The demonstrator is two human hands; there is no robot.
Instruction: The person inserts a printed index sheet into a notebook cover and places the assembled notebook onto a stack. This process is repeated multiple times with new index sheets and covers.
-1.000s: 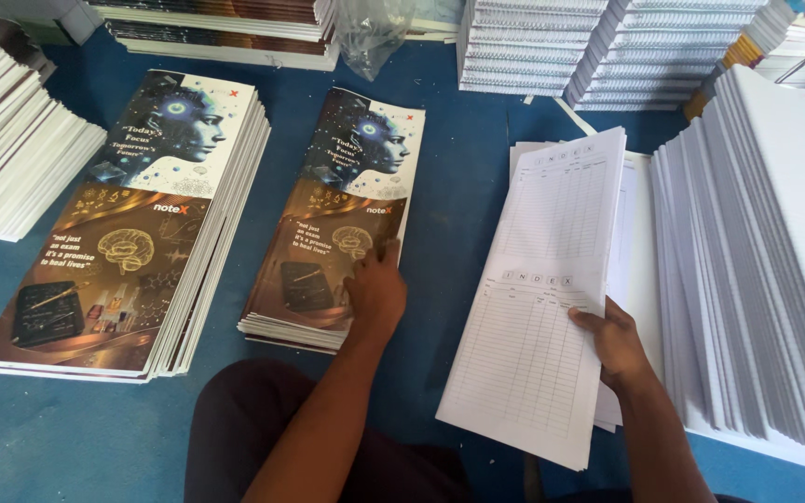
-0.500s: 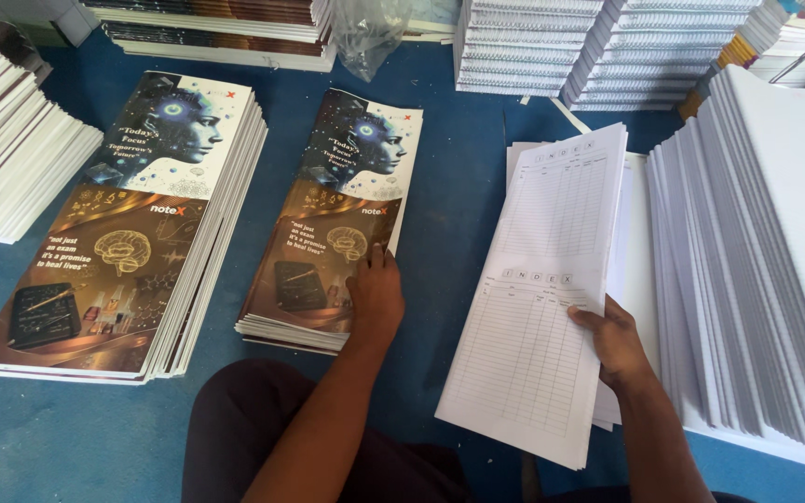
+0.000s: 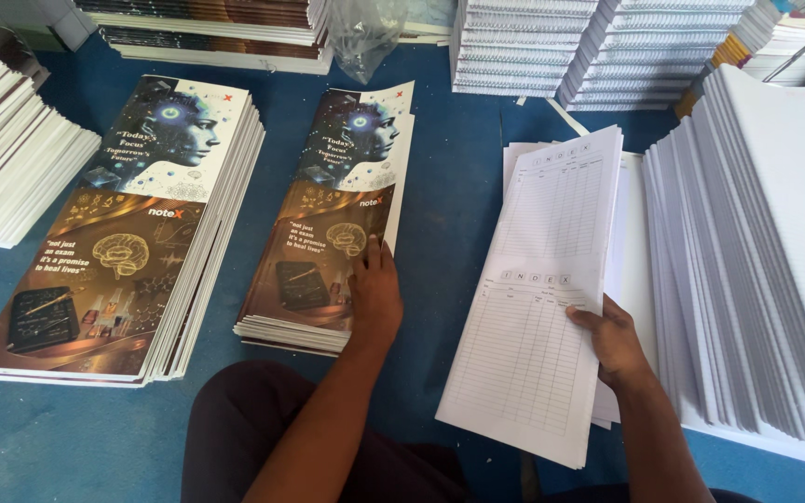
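A: Where are the hands, and what do they hold?

B: The left hand point(image 3: 376, 296) lies flat, fingers spread, on the lower right corner of the middle stack of printed covers point(image 3: 328, 219); it presses down rather than grips. The right hand point(image 3: 613, 343) pinches a thin bundle of ruled index sheets point(image 3: 542, 298) at its right edge, thumb on top, lifting it tilted above a flat pile of white sheets point(image 3: 634, 242).

A: And where does all this sit?

B: On a blue desk point(image 3: 449, 186). A taller stack of the same covers point(image 3: 123, 233) lies to the left, well apart from the middle one. Fanned white page blocks point(image 3: 766, 242) rise on the right, just beside the right hand, and more lie at the far left point(image 3: 6, 168). Stacks of bound books point(image 3: 598, 47) line the far edge.

A: Has anything changed from a moment ago?

B: Very little. The left hand stays on the same corner of the covers, and the right hand keeps its grasp on the index sheets at nearly the same tilt. The stacks have not shifted.
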